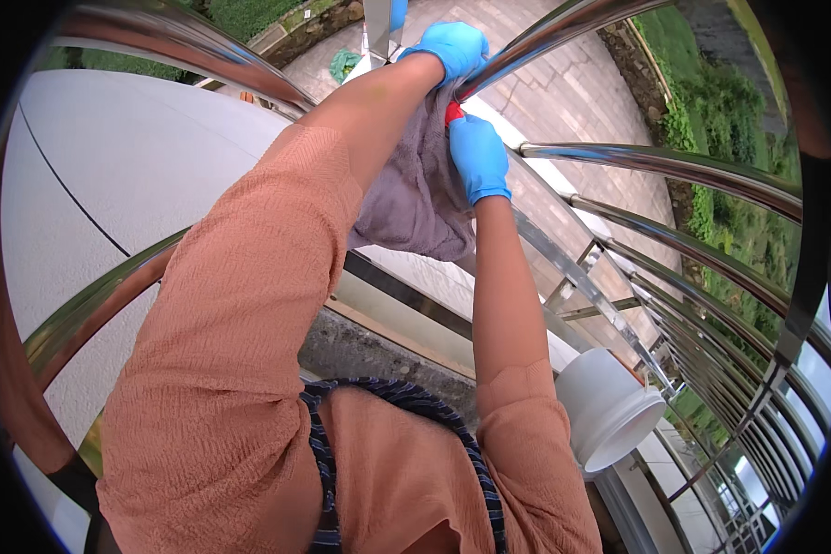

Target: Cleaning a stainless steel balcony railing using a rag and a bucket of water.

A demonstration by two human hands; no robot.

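Observation:
Both my hands wear blue gloves and are at the lower end of a shiny metal bar (554, 38) of a window grille. My left hand (453, 48) is closed on the upper part of a greyish-purple cloth (415, 183), beside the bar. Just below it, my right hand (481, 152) grips the cloth's right edge. A small red piece (453, 112) shows between the right hand and the bar; what it belongs to is hidden. The rest of the cloth hangs loosely between my forearms. Most of my fingertips are out of sight.
A white plastic bucket (588, 395) rests on the ledge at my right. More metal bars (665, 163) run along the right side. A white wall (145, 138) stands at left. Far below, through the grille, lies a paved yard (540, 76) with a green bag (344, 66).

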